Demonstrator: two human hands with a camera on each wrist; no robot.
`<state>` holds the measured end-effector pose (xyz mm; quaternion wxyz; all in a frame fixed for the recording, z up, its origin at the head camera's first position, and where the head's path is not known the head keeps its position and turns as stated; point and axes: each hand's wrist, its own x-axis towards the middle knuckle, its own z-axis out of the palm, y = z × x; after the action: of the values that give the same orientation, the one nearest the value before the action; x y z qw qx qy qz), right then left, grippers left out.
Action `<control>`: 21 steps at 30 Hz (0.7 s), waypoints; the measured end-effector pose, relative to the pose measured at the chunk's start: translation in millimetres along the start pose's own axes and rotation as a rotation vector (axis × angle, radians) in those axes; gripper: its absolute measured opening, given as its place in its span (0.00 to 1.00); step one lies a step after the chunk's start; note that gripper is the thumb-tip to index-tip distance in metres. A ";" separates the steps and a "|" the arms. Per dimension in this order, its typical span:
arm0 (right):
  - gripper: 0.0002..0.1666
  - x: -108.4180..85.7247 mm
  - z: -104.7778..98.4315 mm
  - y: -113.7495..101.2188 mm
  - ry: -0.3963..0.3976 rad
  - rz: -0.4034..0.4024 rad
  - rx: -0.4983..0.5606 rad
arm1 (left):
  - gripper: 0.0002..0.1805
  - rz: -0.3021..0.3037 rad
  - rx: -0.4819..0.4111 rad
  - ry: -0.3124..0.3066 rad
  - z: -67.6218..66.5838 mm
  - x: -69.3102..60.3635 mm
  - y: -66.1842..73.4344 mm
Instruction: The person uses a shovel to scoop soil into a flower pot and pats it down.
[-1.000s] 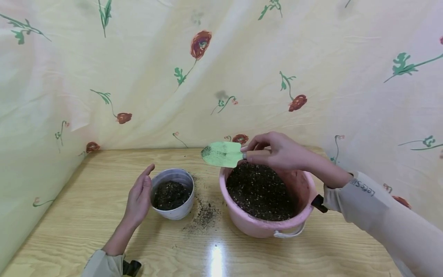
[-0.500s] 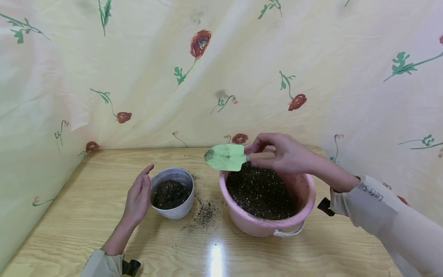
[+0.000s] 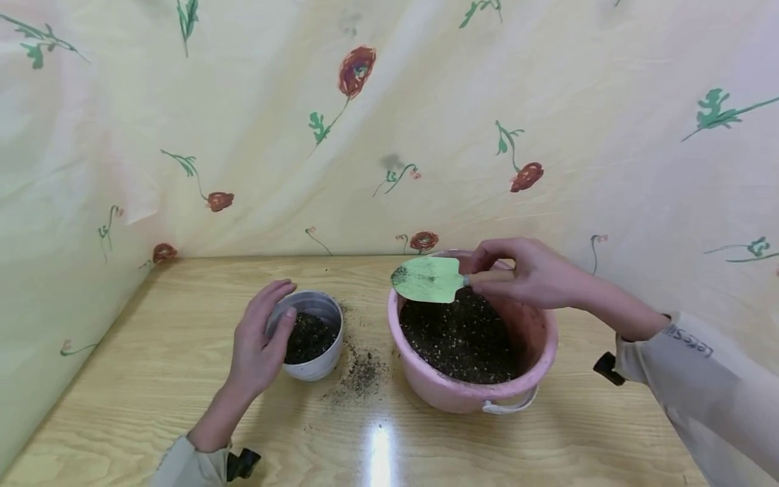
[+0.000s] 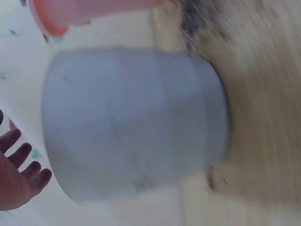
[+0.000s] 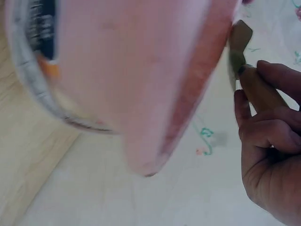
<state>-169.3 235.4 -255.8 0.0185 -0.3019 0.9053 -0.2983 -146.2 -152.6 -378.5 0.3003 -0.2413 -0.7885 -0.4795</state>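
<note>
In the head view my right hand [image 3: 526,274] grips the wooden handle of a green trowel [image 3: 429,279] above a pink bucket [image 3: 426,389]. Crumbs of soil cling to the blade, mostly near its tip. Dark soil [image 3: 468,338] lies inside the bucket. Over on the left, my left hand [image 3: 258,341] is at the rim of a small grey-white pot [image 3: 316,368], thumb and fingers spread apart over its near-left side. That pot also holds soil [image 3: 310,335]. The left wrist view shows the pot's side [image 4: 136,122] with the fingers loosely bent beyond its rim; contact cannot be made out.
Spilled soil [image 3: 365,372] is scattered on the wooden table [image 3: 182,325] between pot and bucket. A white bucket handle [image 3: 510,408] hangs at the front. Behind the table rises a flower-patterned cloth [image 3: 274,135].
My right hand has drawn the trowel rightward, farther over the bucket. My left hand has turned and shifted right, from beside the pot to over its rim.
</note>
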 end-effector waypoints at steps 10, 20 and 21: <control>0.10 -20.5 -2.2 15.3 0.055 -0.083 -0.003 | 0.19 0.061 -0.147 -0.137 39.0 11.8 35.1; 0.06 -30.4 2.6 26.1 0.004 -0.021 0.040 | 0.22 0.062 -0.155 -0.292 85.3 18.1 49.6; 0.06 -31.1 3.5 27.2 0.000 -0.015 0.033 | 0.22 0.058 -0.151 -0.304 89.2 19.0 50.2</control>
<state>-157.8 268.2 -278.2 0.0213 -0.3085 0.8979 -0.3132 -147.6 -49.2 -366.6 0.1725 -0.3555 -0.7793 -0.4863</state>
